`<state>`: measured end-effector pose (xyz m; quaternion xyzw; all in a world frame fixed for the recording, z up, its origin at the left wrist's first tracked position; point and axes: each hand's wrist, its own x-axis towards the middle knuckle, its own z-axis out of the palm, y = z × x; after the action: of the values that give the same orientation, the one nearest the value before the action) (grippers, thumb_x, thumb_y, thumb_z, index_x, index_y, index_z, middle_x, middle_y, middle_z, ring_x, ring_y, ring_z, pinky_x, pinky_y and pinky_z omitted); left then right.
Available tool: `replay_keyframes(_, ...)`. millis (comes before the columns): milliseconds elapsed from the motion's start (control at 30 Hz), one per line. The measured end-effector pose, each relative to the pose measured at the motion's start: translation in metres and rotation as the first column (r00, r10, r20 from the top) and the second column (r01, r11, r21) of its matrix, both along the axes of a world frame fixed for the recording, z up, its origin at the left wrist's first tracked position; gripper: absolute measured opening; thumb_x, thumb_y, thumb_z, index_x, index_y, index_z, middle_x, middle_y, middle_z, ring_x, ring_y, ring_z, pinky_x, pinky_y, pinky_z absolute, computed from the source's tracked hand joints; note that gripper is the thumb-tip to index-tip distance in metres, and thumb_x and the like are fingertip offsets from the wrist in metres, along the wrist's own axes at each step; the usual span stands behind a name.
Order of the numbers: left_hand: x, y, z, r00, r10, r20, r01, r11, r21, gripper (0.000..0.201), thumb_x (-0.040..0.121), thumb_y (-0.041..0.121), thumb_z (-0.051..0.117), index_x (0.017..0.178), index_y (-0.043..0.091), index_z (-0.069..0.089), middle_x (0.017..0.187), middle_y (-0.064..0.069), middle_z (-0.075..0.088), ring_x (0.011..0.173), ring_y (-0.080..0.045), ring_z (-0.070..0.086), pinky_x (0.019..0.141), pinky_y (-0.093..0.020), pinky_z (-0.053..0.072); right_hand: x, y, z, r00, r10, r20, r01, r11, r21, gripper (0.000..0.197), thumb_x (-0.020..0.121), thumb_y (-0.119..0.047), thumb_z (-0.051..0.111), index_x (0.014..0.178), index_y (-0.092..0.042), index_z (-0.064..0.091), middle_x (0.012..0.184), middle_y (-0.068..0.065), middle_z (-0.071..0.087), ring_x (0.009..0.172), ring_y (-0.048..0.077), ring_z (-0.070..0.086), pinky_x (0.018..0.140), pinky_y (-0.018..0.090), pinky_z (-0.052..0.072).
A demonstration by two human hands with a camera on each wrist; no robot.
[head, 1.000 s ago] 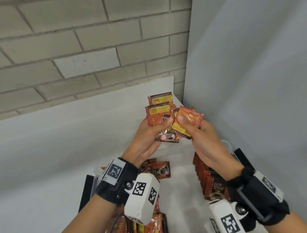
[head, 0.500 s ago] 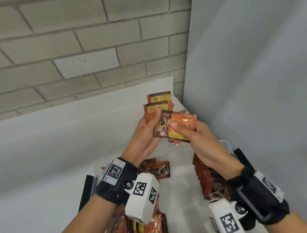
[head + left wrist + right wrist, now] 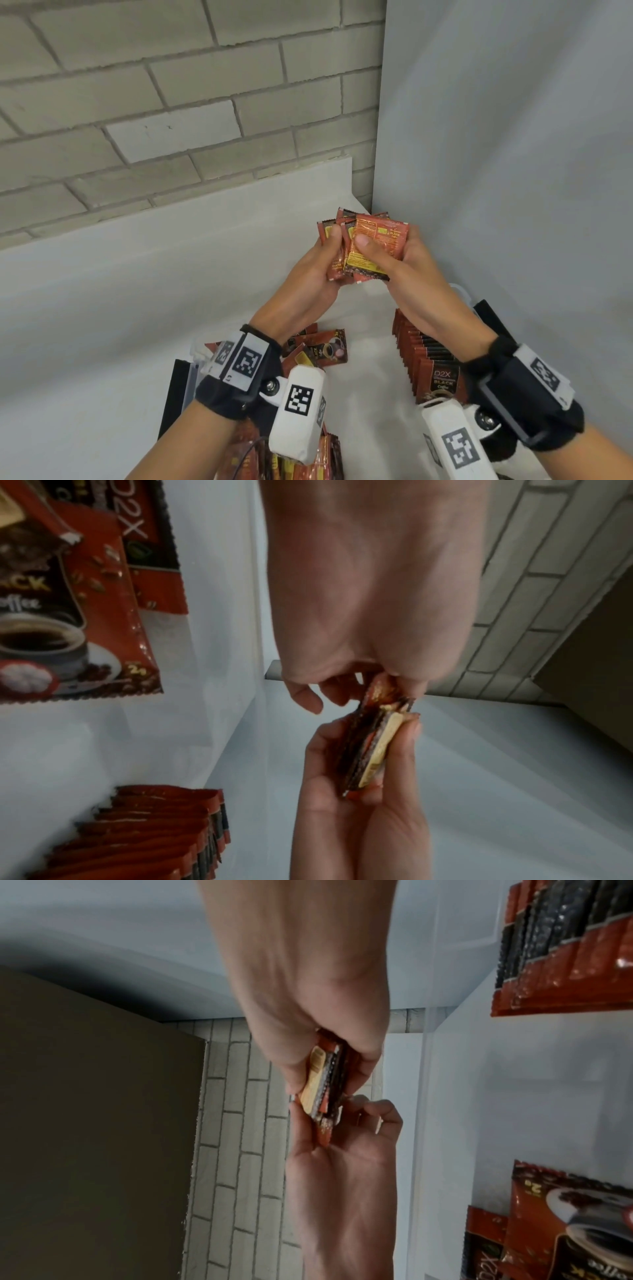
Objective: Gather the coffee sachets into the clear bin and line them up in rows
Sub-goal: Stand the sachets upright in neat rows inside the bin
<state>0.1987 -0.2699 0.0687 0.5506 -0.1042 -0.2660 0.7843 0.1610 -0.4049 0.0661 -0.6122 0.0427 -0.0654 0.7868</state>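
Both hands are raised above the clear bin [image 3: 458, 290], pressing a small stack of red-and-yellow coffee sachets [image 3: 371, 247] together between them. My left hand [image 3: 320, 270] grips the stack's left side, thumb on the front. My right hand [image 3: 397, 270] grips its right side, thumb on the front sachet. The left wrist view shows the stack [image 3: 368, 748] edge-on between both hands, as does the right wrist view [image 3: 325, 1085]. A tidy row of sachets [image 3: 426, 359] stands along the bin's right side. Loose sachets [image 3: 320, 349] lie at its left.
A pile of more loose sachets [image 3: 308, 459] sits at the bottom of the head view under my left wrist. A black flat panel [image 3: 174, 394] stands left of the bin. A brick wall is behind and a grey wall is close on the right.
My right hand has brought its sachet onto the left hand's fanned sachets. The fan has closed into one squared stack held by both hands.
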Motion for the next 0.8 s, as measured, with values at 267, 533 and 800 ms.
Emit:
replay_keyframes(267,0.0,0.012,0.002,0.992,-0.127,0.004,0.126,0.975,-0.184,0.054,0.068,0.038,0.082,0.111,0.008,0.071,0.11,-0.014,0.068,0.103,-0.024,0.065,0.093,-0.033,0.052,-0.01,0.008,0.007,0.987,0.154,-0.039,-0.155,0.988,-0.014,0.064,0.072,-0.032,0.07,0.128,-0.014,0.043,0.119,0.005,0.066,0.109,0.016,0.065,0.095,0.034,0.051)
replay_keyframes(533,-0.006,0.006,0.005,0.988,-0.085,0.129,0.087,0.996,-0.013,0.106,0.043,0.065,0.084,0.129,0.018,0.046,0.11,-0.005,0.068,0.099,-0.019,0.068,0.079,-0.032,0.057,-0.015,0.003,0.016,0.951,0.29,-0.107,-0.296,0.954,-0.051,0.046,0.069,-0.023,0.074,0.114,-0.015,0.063,0.1,0.002,0.073,0.099,0.018,0.069,0.084,0.028,0.053)
replay_keyframes(800,-0.015,0.008,0.053,0.658,-0.217,0.721,-0.109,0.92,0.376,0.109,0.051,0.059,0.085,0.135,0.049,0.016,0.139,0.01,0.033,0.129,0.003,0.035,0.104,-0.022,0.038,-0.03,-0.017,0.049,0.976,0.177,-0.123,-0.195,0.969,-0.152,0.029,0.075,-0.015,0.075,0.103,-0.007,0.071,0.094,0.008,0.075,0.087,0.019,0.071,0.073,0.027,0.055)
